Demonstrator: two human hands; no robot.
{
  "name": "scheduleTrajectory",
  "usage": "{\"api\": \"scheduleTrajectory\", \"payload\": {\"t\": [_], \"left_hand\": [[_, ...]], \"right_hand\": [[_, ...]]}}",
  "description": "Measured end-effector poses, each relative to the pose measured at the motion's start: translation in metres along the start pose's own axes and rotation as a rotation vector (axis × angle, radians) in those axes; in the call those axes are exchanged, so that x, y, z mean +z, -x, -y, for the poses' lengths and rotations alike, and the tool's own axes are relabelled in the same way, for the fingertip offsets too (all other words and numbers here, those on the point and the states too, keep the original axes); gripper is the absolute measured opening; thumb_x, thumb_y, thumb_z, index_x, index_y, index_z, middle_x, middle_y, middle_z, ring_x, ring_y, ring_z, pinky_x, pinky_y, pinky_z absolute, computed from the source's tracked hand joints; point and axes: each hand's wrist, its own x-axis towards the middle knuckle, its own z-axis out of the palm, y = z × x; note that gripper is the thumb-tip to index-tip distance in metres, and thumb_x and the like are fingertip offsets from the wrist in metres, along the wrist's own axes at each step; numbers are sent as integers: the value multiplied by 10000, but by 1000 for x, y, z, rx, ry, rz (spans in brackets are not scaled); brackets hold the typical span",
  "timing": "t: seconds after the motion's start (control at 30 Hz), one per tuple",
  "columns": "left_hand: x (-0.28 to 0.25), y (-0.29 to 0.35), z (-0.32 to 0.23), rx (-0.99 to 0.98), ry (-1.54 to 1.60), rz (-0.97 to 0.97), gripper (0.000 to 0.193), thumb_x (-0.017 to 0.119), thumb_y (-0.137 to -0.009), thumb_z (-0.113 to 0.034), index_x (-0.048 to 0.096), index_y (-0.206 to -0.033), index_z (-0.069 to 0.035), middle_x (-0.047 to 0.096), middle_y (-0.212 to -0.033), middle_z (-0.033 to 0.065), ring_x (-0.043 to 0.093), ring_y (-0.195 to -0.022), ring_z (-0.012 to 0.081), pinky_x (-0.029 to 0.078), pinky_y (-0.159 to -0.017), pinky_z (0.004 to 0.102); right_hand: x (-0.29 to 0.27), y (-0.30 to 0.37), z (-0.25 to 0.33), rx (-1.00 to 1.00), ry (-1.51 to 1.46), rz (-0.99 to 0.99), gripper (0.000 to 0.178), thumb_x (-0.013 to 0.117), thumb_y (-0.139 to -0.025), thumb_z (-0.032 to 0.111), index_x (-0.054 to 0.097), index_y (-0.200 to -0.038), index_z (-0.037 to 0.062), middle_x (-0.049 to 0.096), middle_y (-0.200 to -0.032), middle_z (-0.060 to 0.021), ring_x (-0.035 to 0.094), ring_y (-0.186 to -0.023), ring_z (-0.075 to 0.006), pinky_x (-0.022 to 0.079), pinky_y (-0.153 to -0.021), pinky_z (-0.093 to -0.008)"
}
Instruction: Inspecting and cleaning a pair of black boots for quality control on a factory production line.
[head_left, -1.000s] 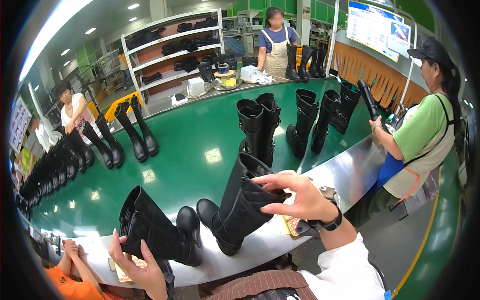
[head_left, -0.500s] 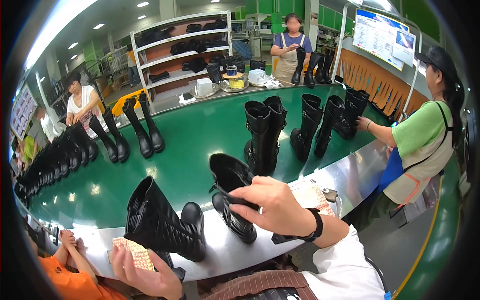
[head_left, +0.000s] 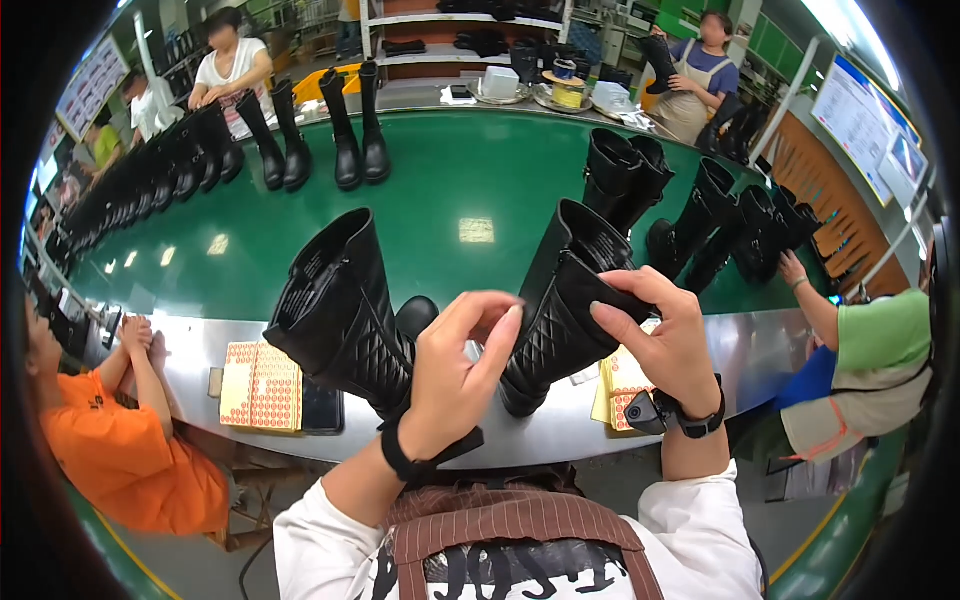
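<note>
Two tall black boots stand on the metal edge of the bench before me. The left boot [head_left: 345, 320] has a quilted ankle, and its open top leans left. My right hand [head_left: 665, 335] pinches the top rim of the right boot [head_left: 550, 310], whose opening faces me with pale print on the lining. Just left of that boot's shaft is my left hand [head_left: 455, 365], thumb and forefinger brought together. Anything between those fingertips is too small to make out. A sheet of small red-and-white round stickers [head_left: 262, 385] lies left of the boots; another sticker sheet [head_left: 625, 380] is partly behind my right hand.
More black boots [head_left: 690, 220] stand on the green bench top [head_left: 430, 170] at right, with a long row [head_left: 150, 170] at far left. A person in orange [head_left: 130, 440] sits at left; a co-worker in green [head_left: 880, 340] reaches toward boots at right. Other people work across the bench.
My left hand has moved from the left sticker sheet to beside the right boot. That boot now stands nearer the left one, turned toward me. My view has swung right.
</note>
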Motion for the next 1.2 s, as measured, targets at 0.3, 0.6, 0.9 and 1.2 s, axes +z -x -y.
{"api": "scheduleTrajectory", "payload": {"t": [0.3,0.6,0.9,1.2], "left_hand": [[46,-47,6,97,-13,-19,181,522,-975,-175,478,-950,-2,488,-814,139,509,-750,269,427,-717,359],[41,-56,21,-414,740,281,215,503,-1012,-212,535,-850,-75,513,-808,-17,437,-732,90,360,-687,237],[47,-24,60,-445,900,203,163,517,-1001,-162,529,-851,-99,486,-776,-56,396,-725,50,319,-689,204],[25,83,151,-869,-40,173,245,605,-940,-201,547,-752,-56,495,-650,-29,424,-607,56,364,-531,250]], "right_hand": [[-9,-6,-5,-98,-6,34,257,773,-785,125,701,-1008,21,634,-769,-104,589,-670,-198,452,-577,-297],[-4,-10,-9,-2,112,-17,247,821,-733,194,731,-887,24,654,-690,-77,605,-599,-184,501,-662,-276],[3,-11,-19,-306,181,-170,130,819,-700,157,739,-762,75,567,-562,-3,526,-535,-149,450,-925,-388],[-24,-10,-32,-408,263,-251,144,819,-691,163,728,-784,100,519,-562,-10,535,-581,-192,473,-843,-378]]}}
